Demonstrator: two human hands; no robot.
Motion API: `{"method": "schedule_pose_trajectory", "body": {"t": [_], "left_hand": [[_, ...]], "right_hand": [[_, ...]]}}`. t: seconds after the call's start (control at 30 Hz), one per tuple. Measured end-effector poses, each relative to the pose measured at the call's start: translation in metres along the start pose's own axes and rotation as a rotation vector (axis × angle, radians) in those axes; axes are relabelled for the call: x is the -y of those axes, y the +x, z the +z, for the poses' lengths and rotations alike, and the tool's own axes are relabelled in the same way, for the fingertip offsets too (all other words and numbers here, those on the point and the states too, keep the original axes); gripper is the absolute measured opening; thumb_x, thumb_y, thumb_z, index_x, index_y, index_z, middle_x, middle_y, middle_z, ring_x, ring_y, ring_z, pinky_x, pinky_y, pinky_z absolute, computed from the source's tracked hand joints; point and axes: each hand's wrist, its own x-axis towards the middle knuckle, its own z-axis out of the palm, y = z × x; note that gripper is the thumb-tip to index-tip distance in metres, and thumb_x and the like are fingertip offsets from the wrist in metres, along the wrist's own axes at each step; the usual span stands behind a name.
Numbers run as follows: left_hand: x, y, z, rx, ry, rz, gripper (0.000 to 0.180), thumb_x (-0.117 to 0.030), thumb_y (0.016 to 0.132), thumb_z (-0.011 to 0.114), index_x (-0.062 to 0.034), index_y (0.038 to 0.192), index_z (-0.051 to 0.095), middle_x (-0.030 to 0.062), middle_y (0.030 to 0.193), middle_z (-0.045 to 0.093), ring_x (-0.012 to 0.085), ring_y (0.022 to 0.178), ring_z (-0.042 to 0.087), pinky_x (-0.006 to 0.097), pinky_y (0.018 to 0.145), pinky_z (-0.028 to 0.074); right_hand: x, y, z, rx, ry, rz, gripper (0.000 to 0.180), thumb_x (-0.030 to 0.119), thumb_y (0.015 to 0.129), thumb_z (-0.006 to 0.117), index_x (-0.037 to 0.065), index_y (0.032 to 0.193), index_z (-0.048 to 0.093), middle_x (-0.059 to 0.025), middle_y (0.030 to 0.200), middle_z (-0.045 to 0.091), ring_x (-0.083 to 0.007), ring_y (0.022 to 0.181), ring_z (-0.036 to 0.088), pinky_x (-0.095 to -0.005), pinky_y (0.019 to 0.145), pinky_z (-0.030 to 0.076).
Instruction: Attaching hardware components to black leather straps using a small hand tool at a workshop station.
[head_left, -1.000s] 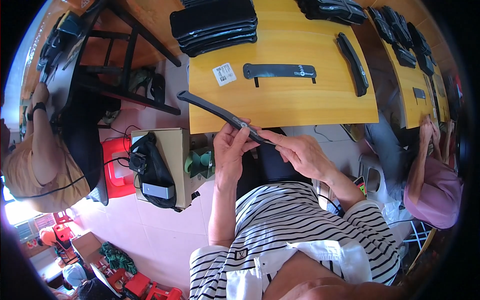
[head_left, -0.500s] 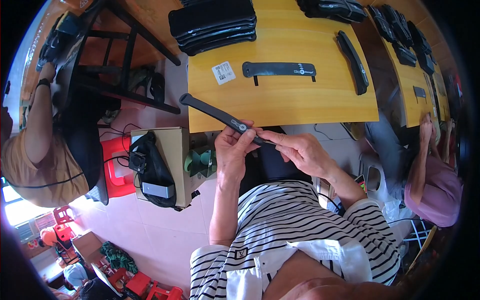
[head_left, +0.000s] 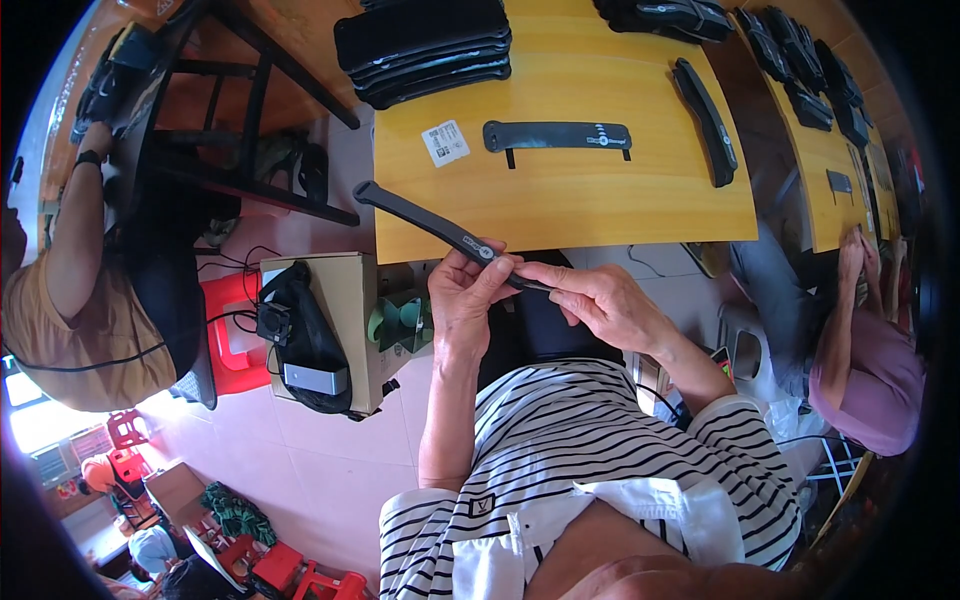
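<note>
A long black strap (head_left: 420,216) with a rounded, holed end slants up and left over the table's near edge. My left hand (head_left: 466,290) grips it between thumb and fingers near its lower part. My right hand (head_left: 598,300) is pinched on the strap's near end, close beside the left fingertips; the fingers partly hide that end. Beyond the hands, another black strap (head_left: 555,136) lies flat on the wooden table (head_left: 600,215), with two short black tabs poking out below it. To its left is a white printed label (head_left: 445,143).
Stacked black straps (head_left: 425,50) stand at the back left of the table, and a bundle (head_left: 665,18) lies at the back right. One more strap (head_left: 705,125) lies along the right edge. A cardboard box (head_left: 340,350) stands at my left. Co-workers sit on both sides.
Both hands stay nearly in place. The strap has turned slightly, its far end shifting a little left and up, and its near end now shows more between my hands.
</note>
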Motion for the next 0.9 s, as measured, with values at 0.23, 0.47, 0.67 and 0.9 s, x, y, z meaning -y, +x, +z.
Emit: {"method": "schedule_pose_trajectory", "body": {"t": [0.23, 0.47, 0.67, 0.9], "left_hand": [[0.001, 0.001, -0.001, 0.002, 0.063, 0.003, 0.023, -0.008, 0.078, 0.068, 0.0005, 0.096, 0.057, 0.0105, 0.083, 0.065, 0.0145, 0.072, 0.065, 0.023, 0.062, 0.054], [0.002, 0.002, -0.002, 0.048, 0.002, -0.047, 0.021, -0.009, 0.080, 0.067, 0.0004, 0.096, 0.057, 0.0107, 0.082, 0.065, 0.0147, 0.072, 0.065, 0.024, 0.061, 0.055], [0.003, 0.003, 0.000, 0.046, 0.002, -0.058, 0.020, -0.009, 0.080, 0.066, 0.0001, 0.096, 0.057, 0.0103, 0.082, 0.065, 0.0148, 0.072, 0.065, 0.024, 0.061, 0.055], [0.005, 0.001, 0.013, -0.073, 0.060, 0.085, 0.022, -0.004, 0.077, 0.069, -0.0001, 0.095, 0.056, 0.0085, 0.085, 0.064, 0.0120, 0.076, 0.063, 0.023, 0.064, 0.053]], "right_hand": [[0.000, 0.001, -0.004, 0.038, 0.000, 0.027, 0.043, 0.002, 0.085, 0.050, 0.016, 0.126, 0.051, -0.0049, 0.056, 0.050, -0.0119, 0.049, 0.049, -0.0254, 0.051, 0.044], [0.000, 0.001, -0.009, 0.118, 0.158, 0.089, 0.045, -0.001, 0.085, 0.049, 0.016, 0.127, 0.050, -0.0031, 0.056, 0.050, -0.0102, 0.051, 0.048, -0.0235, 0.054, 0.043], [-0.001, 0.001, -0.009, 0.105, 0.135, 0.098, 0.046, 0.000, 0.086, 0.049, 0.017, 0.128, 0.049, -0.0029, 0.056, 0.049, -0.0105, 0.051, 0.048, -0.0238, 0.053, 0.042], [0.001, 0.002, -0.002, 0.014, 0.092, 0.113, 0.043, 0.001, 0.087, 0.049, 0.017, 0.127, 0.050, -0.0031, 0.056, 0.049, -0.0103, 0.049, 0.046, -0.0237, 0.051, 0.041]]}}
